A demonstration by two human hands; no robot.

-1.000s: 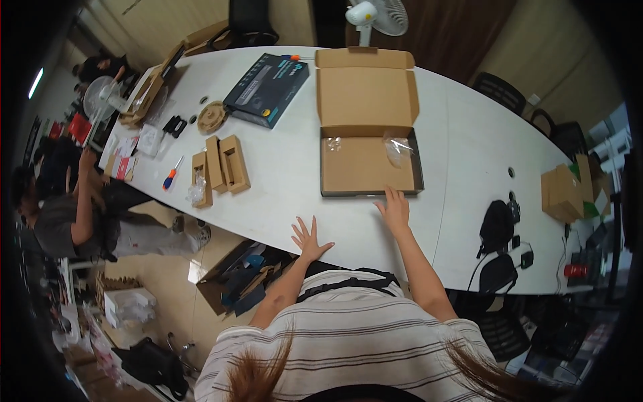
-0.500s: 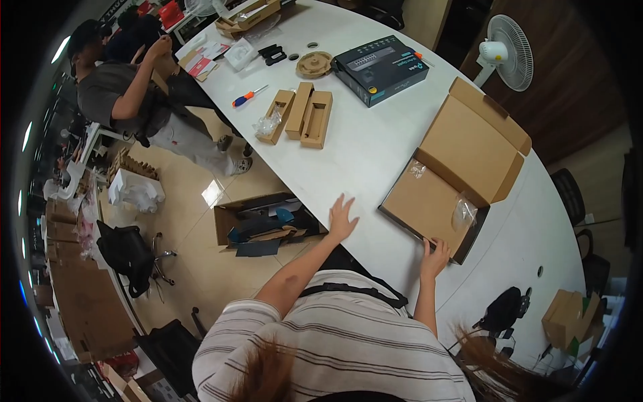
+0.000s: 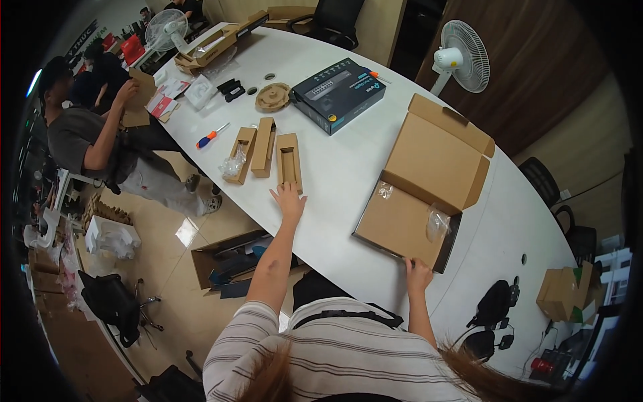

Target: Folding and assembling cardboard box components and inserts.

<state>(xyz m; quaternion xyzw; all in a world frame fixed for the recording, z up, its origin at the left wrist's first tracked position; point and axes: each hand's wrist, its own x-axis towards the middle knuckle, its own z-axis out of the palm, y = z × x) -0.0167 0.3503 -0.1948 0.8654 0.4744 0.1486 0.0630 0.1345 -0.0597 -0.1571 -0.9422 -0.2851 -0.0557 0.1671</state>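
Head view: since half a second ago the left hand [image 3: 289, 199] has moved across the white table [image 3: 348, 174], away from the open cardboard box [image 3: 418, 201], to the cardboard insert tray [image 3: 289, 161]. It looks like work is shifting to the trays. Left hand flat, fingers spread, fingertips touching the tray's near end, gripping nothing. Right hand [image 3: 417, 273] stays at the box's near corner, fingers loosely curled on its edge, not lifting. Left of the box: two more trays [image 3: 254, 151], a screwdriver [image 3: 211, 136]. Beyond the box: a dark boxed device [image 3: 338, 94].
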